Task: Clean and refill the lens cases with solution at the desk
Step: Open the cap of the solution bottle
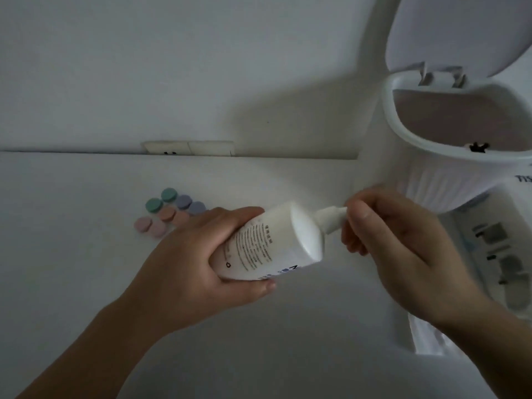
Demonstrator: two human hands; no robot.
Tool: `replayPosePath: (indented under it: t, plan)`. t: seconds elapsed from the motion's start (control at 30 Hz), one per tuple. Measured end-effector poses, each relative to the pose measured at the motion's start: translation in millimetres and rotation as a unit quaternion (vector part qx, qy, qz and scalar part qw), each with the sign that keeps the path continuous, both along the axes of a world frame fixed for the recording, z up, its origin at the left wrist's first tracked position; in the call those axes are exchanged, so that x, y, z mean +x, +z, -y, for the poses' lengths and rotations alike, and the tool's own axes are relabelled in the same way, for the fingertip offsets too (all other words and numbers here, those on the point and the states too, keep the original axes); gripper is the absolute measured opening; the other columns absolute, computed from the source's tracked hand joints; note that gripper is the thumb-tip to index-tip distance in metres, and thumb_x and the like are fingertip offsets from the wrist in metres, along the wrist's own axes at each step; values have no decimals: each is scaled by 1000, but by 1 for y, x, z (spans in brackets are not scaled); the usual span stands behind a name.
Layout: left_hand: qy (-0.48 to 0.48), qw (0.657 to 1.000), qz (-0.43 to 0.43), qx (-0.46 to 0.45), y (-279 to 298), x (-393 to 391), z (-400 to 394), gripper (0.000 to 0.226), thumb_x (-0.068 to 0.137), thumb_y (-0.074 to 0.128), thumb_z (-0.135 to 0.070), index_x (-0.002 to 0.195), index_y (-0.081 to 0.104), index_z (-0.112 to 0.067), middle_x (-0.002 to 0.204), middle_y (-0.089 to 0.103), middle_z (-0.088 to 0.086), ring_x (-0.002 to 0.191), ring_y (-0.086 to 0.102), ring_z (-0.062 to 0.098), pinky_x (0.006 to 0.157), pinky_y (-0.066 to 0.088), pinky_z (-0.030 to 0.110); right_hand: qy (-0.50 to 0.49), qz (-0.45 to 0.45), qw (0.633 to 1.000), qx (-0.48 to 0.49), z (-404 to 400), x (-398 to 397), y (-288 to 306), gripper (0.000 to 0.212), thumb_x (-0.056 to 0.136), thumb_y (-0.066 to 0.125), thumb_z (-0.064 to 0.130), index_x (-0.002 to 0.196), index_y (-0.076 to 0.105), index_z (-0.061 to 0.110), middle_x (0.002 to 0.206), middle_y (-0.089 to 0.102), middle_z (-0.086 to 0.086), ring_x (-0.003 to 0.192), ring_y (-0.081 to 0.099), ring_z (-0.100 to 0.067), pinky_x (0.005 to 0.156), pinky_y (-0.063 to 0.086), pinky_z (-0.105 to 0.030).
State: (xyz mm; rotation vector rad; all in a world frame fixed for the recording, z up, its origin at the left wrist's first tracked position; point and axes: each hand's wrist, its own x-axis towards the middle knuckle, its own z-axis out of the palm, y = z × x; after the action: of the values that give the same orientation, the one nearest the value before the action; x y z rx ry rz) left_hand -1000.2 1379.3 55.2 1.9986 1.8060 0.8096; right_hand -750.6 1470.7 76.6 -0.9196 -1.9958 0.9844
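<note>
My left hand (187, 272) grips a white solution bottle (270, 240), held tilted over the white desk (72, 269) with its neck pointing right. The fingers of my right hand (403, 249) pinch the bottle's white cap (331, 218). Behind my left hand lie several lens cases with their lids on: a green one (161, 200), a blue-purple one (190, 204), an orange one (169, 215) and a pink one (148, 226). My left hand partly covers the nearest of them.
A small white bin (431, 174) with its lid (460, 33) flipped up stands at the right. Below it lies a tissue pack (498, 254). A wall socket (190, 148) sits at the desk's back edge.
</note>
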Motion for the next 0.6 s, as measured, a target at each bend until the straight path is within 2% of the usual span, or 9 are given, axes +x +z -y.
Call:
replayPosePath:
  t: [0.1,0.2,0.27,0.37,0.47,0.53,0.6]
  plan:
    - [5,997,-59,46,-8,1,9,74,64,72,-74,130,56,-45,103,61,-24,105,53,-3,80,45,24,-7,76,996,39,7,-3,-1,57,95,37,62,70,58,16,64,57,-10,56,54,-22,55,44,-41]
    - [25,994,-56,90,-12,8,14,72,63,71,-74,127,56,-46,99,63,-22,101,55,-4,80,46,21,-24,138,989,40,15,-8,5,62,95,33,62,69,56,10,64,59,-9,51,52,-20,54,46,-43]
    - [28,991,-71,113,-12,12,15,71,64,72,-74,126,56,-45,98,62,-21,97,57,-1,78,47,21,-53,142,988,33,18,-12,5,63,97,36,58,70,54,4,56,56,-8,44,46,-14,52,44,-37]
    - [35,988,-88,120,-6,16,14,69,64,73,-72,125,55,-45,97,60,-19,95,56,3,77,50,31,-128,129,982,49,20,-20,2,66,95,39,61,66,45,2,47,44,1,39,37,-8,53,37,-30]
    - [31,987,-99,121,-1,18,6,72,64,73,-73,128,55,-43,99,60,-18,96,57,5,79,50,31,-180,81,979,55,17,-25,-2,65,93,44,62,62,42,4,45,39,6,38,32,-6,46,32,-27]
    - [31,988,-98,116,-1,17,2,74,64,76,-70,129,57,-42,101,61,-18,98,58,6,81,49,30,-175,40,983,46,13,-26,-9,62,96,48,52,59,38,4,48,35,5,40,29,-6,41,26,-22]
    - [38,983,-115,137,-6,18,0,73,66,77,-68,131,58,-40,104,62,-18,98,58,8,81,46,29,-135,6,990,32,9,-24,-20,57,100,49,42,55,35,11,51,32,5,43,26,-6,42,22,-19]
